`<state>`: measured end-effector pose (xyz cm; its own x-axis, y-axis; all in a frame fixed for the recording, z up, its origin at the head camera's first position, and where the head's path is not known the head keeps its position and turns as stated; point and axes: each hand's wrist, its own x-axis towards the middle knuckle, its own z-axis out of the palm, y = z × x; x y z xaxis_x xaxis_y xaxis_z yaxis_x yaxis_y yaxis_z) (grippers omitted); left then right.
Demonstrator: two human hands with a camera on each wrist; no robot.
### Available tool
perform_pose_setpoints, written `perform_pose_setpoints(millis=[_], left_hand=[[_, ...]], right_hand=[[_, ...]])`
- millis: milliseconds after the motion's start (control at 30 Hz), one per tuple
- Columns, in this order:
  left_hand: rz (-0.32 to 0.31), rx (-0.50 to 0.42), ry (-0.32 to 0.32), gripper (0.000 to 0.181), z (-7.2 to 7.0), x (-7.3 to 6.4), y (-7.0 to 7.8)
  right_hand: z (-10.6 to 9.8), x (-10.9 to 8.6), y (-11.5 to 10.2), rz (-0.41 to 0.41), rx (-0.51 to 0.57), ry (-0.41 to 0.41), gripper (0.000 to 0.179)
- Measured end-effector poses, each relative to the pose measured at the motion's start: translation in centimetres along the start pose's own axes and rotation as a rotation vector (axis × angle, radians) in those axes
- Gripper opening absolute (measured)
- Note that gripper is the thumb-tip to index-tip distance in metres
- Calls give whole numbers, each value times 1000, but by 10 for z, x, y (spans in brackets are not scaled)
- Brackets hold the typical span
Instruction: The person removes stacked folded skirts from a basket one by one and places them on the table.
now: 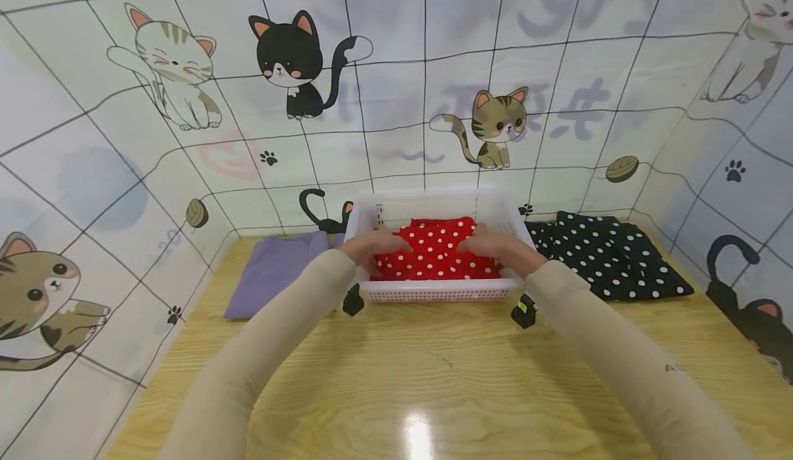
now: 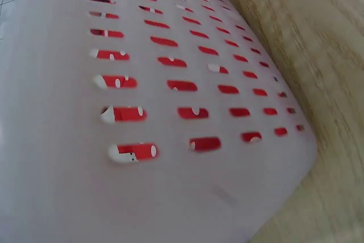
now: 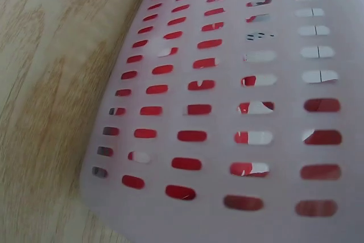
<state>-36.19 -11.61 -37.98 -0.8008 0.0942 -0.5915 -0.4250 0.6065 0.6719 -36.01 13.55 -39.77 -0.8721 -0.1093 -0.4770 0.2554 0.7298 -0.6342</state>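
Observation:
A red cloth with white dots (image 1: 434,250) lies inside a white plastic basket (image 1: 434,291) with perforated walls. Over the basket's left end reaches my left hand (image 1: 374,243), its fingers extended onto the cloth. From the right side my right hand (image 1: 489,243) rests its fingers on the cloth's other end. Both wrist views are filled by the basket wall, the left wrist view by one side (image 2: 142,186) and the right wrist view by another (image 3: 210,123). Red fabric shows through the slots there, while the hands themselves are hidden.
Left of the basket lies a folded purple cloth (image 1: 272,270). A black cloth with white dots (image 1: 619,257) lies to its right. All stand on a wooden table (image 1: 427,370), against a wall covering (image 1: 396,150) printed with cats. Black wrist devices (image 1: 353,300) hang under both wrists.

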Motion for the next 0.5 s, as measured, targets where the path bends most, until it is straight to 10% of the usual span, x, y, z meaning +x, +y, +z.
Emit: perform_pose_setpoints(millis=[233, 500], left_hand=[[50, 360, 45, 99, 11, -7, 6], [31, 151, 38, 101, 10, -1, 3]], right_hand=[[5, 2, 0, -36, -63, 46, 88], [4, 3, 2, -31, 36, 84, 89]])
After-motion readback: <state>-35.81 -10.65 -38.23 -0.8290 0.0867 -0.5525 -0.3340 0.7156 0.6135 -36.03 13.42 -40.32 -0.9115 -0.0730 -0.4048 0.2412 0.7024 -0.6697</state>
